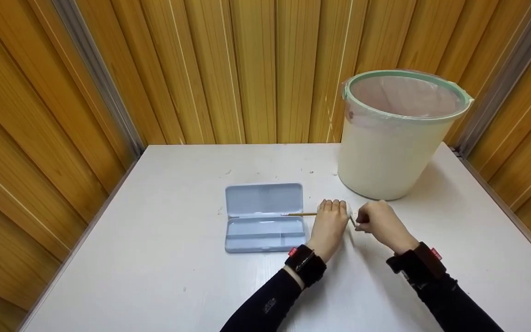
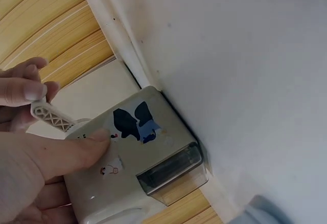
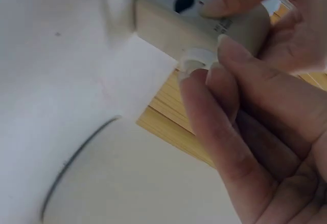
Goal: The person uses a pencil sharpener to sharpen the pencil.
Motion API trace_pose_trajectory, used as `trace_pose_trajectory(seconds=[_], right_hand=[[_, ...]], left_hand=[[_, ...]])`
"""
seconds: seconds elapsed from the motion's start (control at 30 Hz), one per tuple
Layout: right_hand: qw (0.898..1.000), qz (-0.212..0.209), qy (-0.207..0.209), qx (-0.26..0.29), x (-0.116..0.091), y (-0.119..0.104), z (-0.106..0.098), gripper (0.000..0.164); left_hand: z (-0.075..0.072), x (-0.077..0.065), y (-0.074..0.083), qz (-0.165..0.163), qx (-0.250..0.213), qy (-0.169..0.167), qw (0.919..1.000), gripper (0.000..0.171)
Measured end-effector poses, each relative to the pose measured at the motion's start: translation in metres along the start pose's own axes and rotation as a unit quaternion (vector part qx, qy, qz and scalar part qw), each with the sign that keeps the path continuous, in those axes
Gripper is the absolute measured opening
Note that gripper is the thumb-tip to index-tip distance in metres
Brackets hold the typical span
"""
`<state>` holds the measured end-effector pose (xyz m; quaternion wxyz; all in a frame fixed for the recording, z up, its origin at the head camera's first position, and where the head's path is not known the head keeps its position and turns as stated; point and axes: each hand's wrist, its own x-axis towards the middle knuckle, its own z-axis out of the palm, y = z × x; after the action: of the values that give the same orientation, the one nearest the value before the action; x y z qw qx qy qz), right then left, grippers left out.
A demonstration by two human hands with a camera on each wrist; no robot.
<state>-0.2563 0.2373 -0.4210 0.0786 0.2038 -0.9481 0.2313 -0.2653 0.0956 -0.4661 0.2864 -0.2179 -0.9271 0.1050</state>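
A cream crank pencil sharpener [image 2: 122, 173] with dark and blue stickers and a clear drawer stands on the table. My left hand [image 1: 331, 225] grips its body, thumb on the stickered face in the left wrist view. With finger and thumb my right hand [image 1: 381, 223] pinches the knob of the crank handle [image 2: 53, 119] on the sharpener's right side. From under the left hand a yellowish pencil [image 1: 303, 214] sticks out leftward, its far end overlapping the pencil case [image 1: 265, 235] in the head view. The pencil's other end is hidden.
The light blue pencil case lies with its lid raised, left of the hands. A tall cream bin [image 1: 385, 152] with a green rim and a clear liner stands at the back right. Wood-patterned panels [image 1: 256, 69] enclose the white table [image 1: 155, 258] behind and at both sides.
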Motion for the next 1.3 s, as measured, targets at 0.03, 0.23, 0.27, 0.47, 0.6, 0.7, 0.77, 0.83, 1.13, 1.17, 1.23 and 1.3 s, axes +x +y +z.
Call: trace_pose_trajectory(seconds=[0.03,0.23,0.27,0.47,0.6,0.7,0.77,0.83,1.13,1.17,1.23,1.3], right_hand=[[1.000,0.001,0.004,0.002,0.001,-0.001,-0.002,0.014],[1.000,0.002,0.018,0.002,0.006,-0.004,-0.010,0.012],[1.000,0.001,0.020,0.000,0.006,-0.004,-0.010,0.012],[0.999,-0.003,0.046,-0.002,0.014,-0.006,-0.012,0.013],[0.997,-0.009,0.069,-0.023,0.021,-0.007,-0.012,0.016],[0.996,-0.011,0.076,-0.047,0.027,-0.007,-0.011,0.016],[0.995,-0.009,0.078,-0.056,0.031,-0.007,-0.010,0.015],[0.995,-0.006,0.081,-0.061,0.036,-0.004,-0.008,0.014],[0.995,-0.003,0.074,-0.060,0.057,0.016,0.012,0.010],[0.996,-0.005,0.071,-0.059,0.058,0.019,0.014,0.008],[0.997,-0.007,0.060,-0.054,0.060,0.026,0.019,0.007],[0.998,-0.007,0.042,-0.040,0.062,0.033,0.024,0.008]], left_hand=[[0.000,0.000,0.000,0.001,0.000,0.001,1.0000,0.030],[-0.001,-0.001,0.000,0.004,-0.010,-0.001,0.9999,0.032],[-0.001,-0.001,0.000,0.005,-0.011,0.000,0.9999,0.033],[0.001,-0.001,-0.002,-0.002,-0.012,0.027,0.9996,0.028],[0.003,-0.002,-0.002,-0.004,-0.007,0.041,0.9991,0.025],[0.003,-0.002,-0.001,-0.001,-0.006,0.043,0.9991,0.027],[0.003,-0.002,-0.001,-0.001,-0.006,0.046,0.9989,0.027],[0.003,-0.003,-0.001,0.000,-0.005,0.042,0.9991,0.029],[0.001,-0.004,0.000,0.006,-0.017,0.010,0.9998,0.035],[0.000,-0.003,0.000,0.006,-0.019,0.007,0.9998,0.035],[-0.001,-0.003,0.000,0.007,-0.023,-0.002,0.9997,0.037],[-0.001,-0.002,-0.001,0.011,-0.022,-0.013,0.9996,0.040]])
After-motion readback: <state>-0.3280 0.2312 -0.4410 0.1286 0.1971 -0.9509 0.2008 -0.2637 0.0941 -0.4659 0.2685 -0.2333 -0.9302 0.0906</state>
